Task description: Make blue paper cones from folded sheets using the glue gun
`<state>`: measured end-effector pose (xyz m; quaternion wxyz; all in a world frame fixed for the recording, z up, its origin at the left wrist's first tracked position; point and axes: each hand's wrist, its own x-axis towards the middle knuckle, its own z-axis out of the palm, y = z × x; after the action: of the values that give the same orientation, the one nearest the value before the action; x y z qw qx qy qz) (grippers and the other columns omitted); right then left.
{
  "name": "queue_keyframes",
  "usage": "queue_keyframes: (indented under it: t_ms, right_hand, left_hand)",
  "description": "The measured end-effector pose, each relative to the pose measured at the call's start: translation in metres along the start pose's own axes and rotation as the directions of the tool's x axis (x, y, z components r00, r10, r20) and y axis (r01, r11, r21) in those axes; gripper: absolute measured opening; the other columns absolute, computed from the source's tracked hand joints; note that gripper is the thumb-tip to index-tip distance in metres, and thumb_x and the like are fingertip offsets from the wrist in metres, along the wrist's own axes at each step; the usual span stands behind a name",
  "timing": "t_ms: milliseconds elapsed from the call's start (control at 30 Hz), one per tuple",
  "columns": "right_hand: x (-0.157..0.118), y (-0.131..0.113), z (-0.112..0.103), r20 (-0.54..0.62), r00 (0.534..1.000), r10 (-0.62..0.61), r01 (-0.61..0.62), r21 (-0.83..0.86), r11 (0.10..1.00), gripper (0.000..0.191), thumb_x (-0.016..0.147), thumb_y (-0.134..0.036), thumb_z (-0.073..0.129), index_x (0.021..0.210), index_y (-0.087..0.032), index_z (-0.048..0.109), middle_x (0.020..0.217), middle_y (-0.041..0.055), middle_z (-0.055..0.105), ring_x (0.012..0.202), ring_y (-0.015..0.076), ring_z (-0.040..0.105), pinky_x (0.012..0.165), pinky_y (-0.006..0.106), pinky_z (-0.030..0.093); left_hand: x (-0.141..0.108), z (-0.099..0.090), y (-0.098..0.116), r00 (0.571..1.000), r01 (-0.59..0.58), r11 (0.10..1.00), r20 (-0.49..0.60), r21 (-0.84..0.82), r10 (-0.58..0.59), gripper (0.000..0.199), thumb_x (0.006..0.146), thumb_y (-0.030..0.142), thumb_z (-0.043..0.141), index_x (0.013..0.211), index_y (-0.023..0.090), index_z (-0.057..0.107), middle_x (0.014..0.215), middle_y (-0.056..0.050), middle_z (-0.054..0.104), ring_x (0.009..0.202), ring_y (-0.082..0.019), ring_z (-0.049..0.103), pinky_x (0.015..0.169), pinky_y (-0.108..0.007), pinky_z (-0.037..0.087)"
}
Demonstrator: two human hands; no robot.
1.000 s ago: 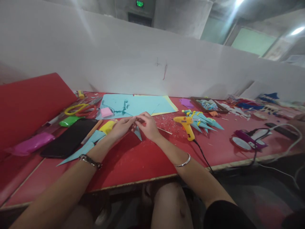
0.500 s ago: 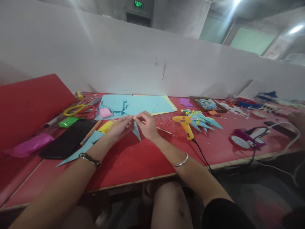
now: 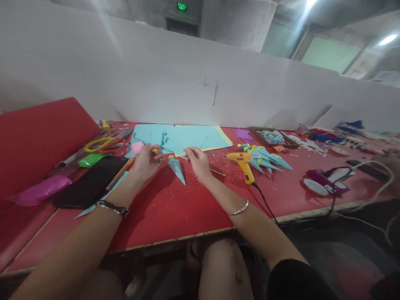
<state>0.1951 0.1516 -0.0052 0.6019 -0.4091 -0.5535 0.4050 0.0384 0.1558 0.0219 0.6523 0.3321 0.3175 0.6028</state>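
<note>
My left hand is raised over the table, its fingers closed on a small lump of yellow clay. To the right, my right hand pinches a tiny yellow bit between thumb and fingertip. Between the hands a blue paper cone lies on the red table, with yellow clay at its wide end and its tip pointing toward me. Neither hand touches the cone. More blue cones with yellow trim lie in a pile to the right, beside a yellow glue gun.
Blue paper sheets lie at the back. On the left are a black phone-like slab, pink and green packets, and yellow-handled scissors. A brown tray and a purple device stand right.
My hands have moved apart, the left one leftward and the right one slightly right. The cone that was under them now lies uncovered, its yellow end showing.
</note>
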Motion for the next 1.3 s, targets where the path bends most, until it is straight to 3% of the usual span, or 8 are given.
queue_keyframes:
  t_ms: [167,300,400,500,667,833,1100,1300]
  right_hand:
    - [-0.001,-0.002,-0.001,0.014,0.999,0.035,-0.035,-0.037,0.999,0.020,0.067,-0.037,0.055,0.069,-0.016,0.056,0.055,-0.0042,0.051,0.054,0.0088,0.047,0.058,0.022,0.041]
    - [0.000,-0.003,-0.003,0.004,0.998,0.056,-0.056,-0.051,0.997,0.020,0.063,-0.036,0.059,0.066,-0.016,0.055,0.057,-0.0039,0.053,0.055,0.0088,0.048,0.059,0.023,0.041]
    - [0.001,-0.002,-0.003,0.003,0.998,0.061,-0.061,-0.061,0.996,0.021,0.061,-0.036,0.061,0.062,-0.016,0.053,0.056,-0.0042,0.052,0.053,0.0085,0.047,0.057,0.023,0.041]
    - [0.002,0.000,-0.003,-0.002,0.998,0.066,-0.066,-0.071,0.995,0.021,0.059,-0.035,0.062,0.060,-0.017,0.052,0.053,-0.0049,0.051,0.051,0.0085,0.047,0.055,0.023,0.040]
    - [0.004,0.004,-0.001,0.030,0.991,0.134,-0.134,0.001,0.991,0.014,0.065,-0.031,0.057,0.065,-0.017,0.059,0.053,-0.0037,0.056,0.048,0.0087,0.049,0.052,0.023,0.042]
    - [0.007,0.006,0.000,-0.003,0.990,0.141,-0.140,0.113,0.984,0.013,0.070,-0.023,0.051,0.074,-0.018,0.062,0.056,-0.0037,0.058,0.050,0.0077,0.052,0.055,0.022,0.046]
    - [0.008,0.005,-0.001,-0.025,0.993,0.111,-0.103,0.222,0.970,0.009,0.069,-0.024,0.055,0.075,-0.017,0.058,0.062,-0.0020,0.061,0.057,0.0095,0.059,0.064,0.026,0.050]
    - [0.003,-0.002,-0.005,-0.081,0.988,-0.128,0.131,0.033,0.991,0.014,0.070,-0.031,0.059,0.072,-0.018,0.056,0.058,-0.0035,0.056,0.052,0.0088,0.053,0.055,0.023,0.046]
  left_hand:
    - [0.002,-0.007,-0.013,0.981,-0.183,0.837,0.039,0.516,0.190,0.010,0.074,0.021,0.050,0.082,0.016,0.054,0.050,0.007,0.042,0.041,-0.006,0.038,0.046,-0.020,0.032]
    - [0.006,-0.017,-0.017,0.938,-0.254,0.351,0.142,0.901,0.316,0.024,0.077,0.030,0.041,0.090,0.016,0.056,0.058,0.001,0.054,0.053,-0.014,0.050,0.056,-0.026,0.037]
    - [0.004,-0.017,-0.014,0.921,-0.160,-0.001,0.150,0.987,0.360,0.033,0.080,0.039,0.034,0.089,0.017,0.057,0.076,-0.006,0.062,0.071,-0.019,0.056,0.063,-0.028,0.038]
    - [-0.005,-0.007,-0.012,0.974,-0.007,-0.251,0.063,0.968,0.216,0.049,0.079,0.056,0.027,0.083,0.018,0.059,0.080,-0.009,0.064,0.077,-0.024,0.058,0.063,-0.030,0.039]
    - [-0.018,0.017,-0.020,0.999,0.007,-0.474,0.017,0.880,0.045,0.059,0.071,0.068,0.029,0.075,0.018,0.062,0.081,-0.013,0.066,0.080,-0.030,0.061,0.065,-0.035,0.040]
    - [-0.015,0.014,-0.026,0.995,-0.029,-0.451,0.069,0.892,0.073,0.049,0.072,0.059,0.036,0.073,0.016,0.059,0.079,-0.014,0.066,0.080,-0.030,0.061,0.070,-0.037,0.040]
    - [-0.001,0.003,-0.027,0.986,-0.114,-0.029,0.117,0.993,0.120,0.041,0.074,0.052,0.031,0.068,0.017,0.051,0.063,-0.002,0.056,0.065,-0.018,0.054,0.058,-0.025,0.038]
    - [-0.008,0.010,-0.028,0.985,-0.145,0.271,0.112,0.952,0.135,0.045,0.073,0.060,0.029,0.058,0.019,0.040,0.047,0.005,0.034,0.046,-0.010,0.034,0.046,-0.023,0.029]
